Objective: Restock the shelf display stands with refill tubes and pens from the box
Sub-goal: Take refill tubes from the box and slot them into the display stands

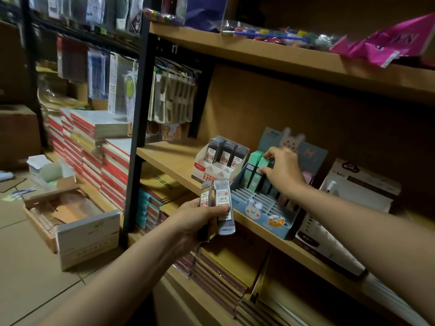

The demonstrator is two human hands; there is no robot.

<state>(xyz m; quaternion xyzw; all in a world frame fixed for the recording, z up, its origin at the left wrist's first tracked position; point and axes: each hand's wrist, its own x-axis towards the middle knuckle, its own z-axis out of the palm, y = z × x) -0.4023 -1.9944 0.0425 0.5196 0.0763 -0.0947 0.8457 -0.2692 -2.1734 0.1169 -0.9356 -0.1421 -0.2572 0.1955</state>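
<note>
Head view: we took the blue rabbit display stand on the wooden shelf as landmark. Our left hand gripped a few grey refill tubes, held upright just in front of the stand's left corner, off the shelf edge. Our right hand reached into the back of the stand, fingers curled round the green tubes standing there.

Risks, as we judged them: the left-hand bundle was held low, so a loose tube could slide out and drop to the floor. Pulling or pushing a green tube could tip its neighbours, since most front slots stood empty. Grey tubes could also end up in the wrong stand; matching ones sat in the white stand just left of the landmark.

Surroundings: dim stockroom. Notebook stacks well left of the stand, an open cardboard box on the tiled floor below-left, bagged goods on the shelf above.
</note>
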